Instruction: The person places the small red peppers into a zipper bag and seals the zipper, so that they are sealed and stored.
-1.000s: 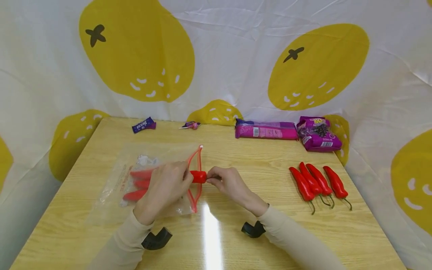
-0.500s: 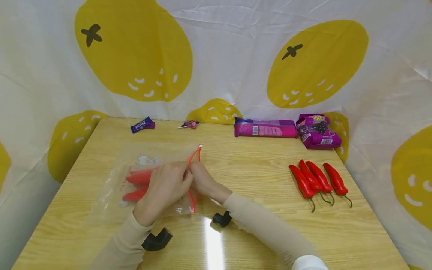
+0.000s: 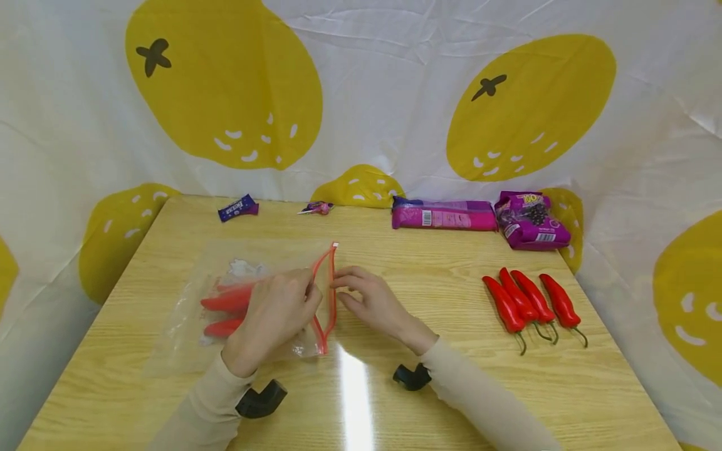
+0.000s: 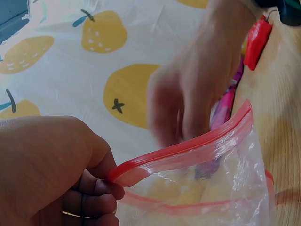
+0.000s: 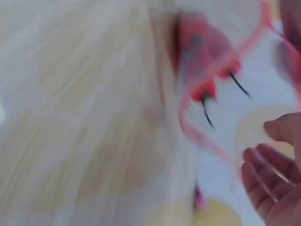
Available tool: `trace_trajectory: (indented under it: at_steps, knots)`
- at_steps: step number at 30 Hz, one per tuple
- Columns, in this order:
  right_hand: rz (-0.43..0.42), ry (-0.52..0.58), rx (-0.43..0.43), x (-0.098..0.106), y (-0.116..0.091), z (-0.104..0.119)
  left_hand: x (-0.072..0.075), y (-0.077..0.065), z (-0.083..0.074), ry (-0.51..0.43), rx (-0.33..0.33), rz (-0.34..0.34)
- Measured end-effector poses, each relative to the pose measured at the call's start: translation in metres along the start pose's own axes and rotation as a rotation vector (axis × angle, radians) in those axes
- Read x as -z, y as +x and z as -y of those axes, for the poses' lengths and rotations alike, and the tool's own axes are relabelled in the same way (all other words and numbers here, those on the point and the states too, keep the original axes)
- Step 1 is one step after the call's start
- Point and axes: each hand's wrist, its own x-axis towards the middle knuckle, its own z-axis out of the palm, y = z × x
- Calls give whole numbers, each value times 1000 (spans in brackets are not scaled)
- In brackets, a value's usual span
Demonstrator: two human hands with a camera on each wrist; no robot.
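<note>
A clear zip bag (image 3: pixel 183 335) with a red zip edge (image 4: pixel 188 147) lies on the table, its mouth gaping to the right. Several red chili peppers (image 3: pixel 225 302) show through the plastic, partly hidden by my left hand (image 3: pixel 273 313). That hand pinches the bag's rim between thumb and fingers. Just right of the mouth is my right hand (image 3: pixel 375 304), holding nothing, its fingers loosely bent. In the right wrist view, which is blurred, green stems (image 5: pixel 207 110) of peppers show inside the bag's mouth.
Several loose red chili peppers (image 3: pixel 507 304) lie at the right of the wooden table (image 3: pixel 451 269). Along the back are a purple packet (image 3: pixel 445 215), a purple grape-print bag (image 3: pixel 530 222), a wrapped lollipop (image 3: pixel 318 208) and a small blue-purple wrapper (image 3: pixel 238 208). A fruit-print cloth hangs behind.
My right hand has pushed a red chili pepper into the bag, let it go and drawn back out to the right. The left hand has kept its hold on the rim.
</note>
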Motion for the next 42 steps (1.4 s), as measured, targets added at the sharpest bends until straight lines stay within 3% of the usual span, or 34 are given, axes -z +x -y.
trace_trajectory:
  at_steps: [3, 7, 12, 16, 21, 28, 33, 35, 38, 42]
  knots:
    - [-89, -98, -69, 34, -32, -9, 1, 1, 1, -8, -9, -8]
    - [-210, -388, -177, 78, -82, -25, 2, 2, 2, -12, -10, -5]
    - [-296, -754, -343, 121, -144, -49, 4, 3, 3, -12, -10, -4]
    - [-270, -902, -489, 138, -180, -60, 4, 4, 2, -13, -9, -4]
    - [-173, -933, -605, 140, -200, -62, 3, 3, 1, -8, -8, -5]
    - [-97, -918, -678, 142, -200, -60, 1, 2, 0, -13, 2, 6]
    - [-79, -866, -675, 146, -184, -49, 1, 2, 1, -8, 2, 1]
    - [-69, -783, -678, 145, -168, -41, 1, 2, 1, -7, 1, 1]
    - [-36, -555, -673, 136, -136, -26, 1, 1, 1, -5, 5, 4]
    - [-7, -256, -572, 113, -90, -7, 1, 0, 0, -7, 21, 23]
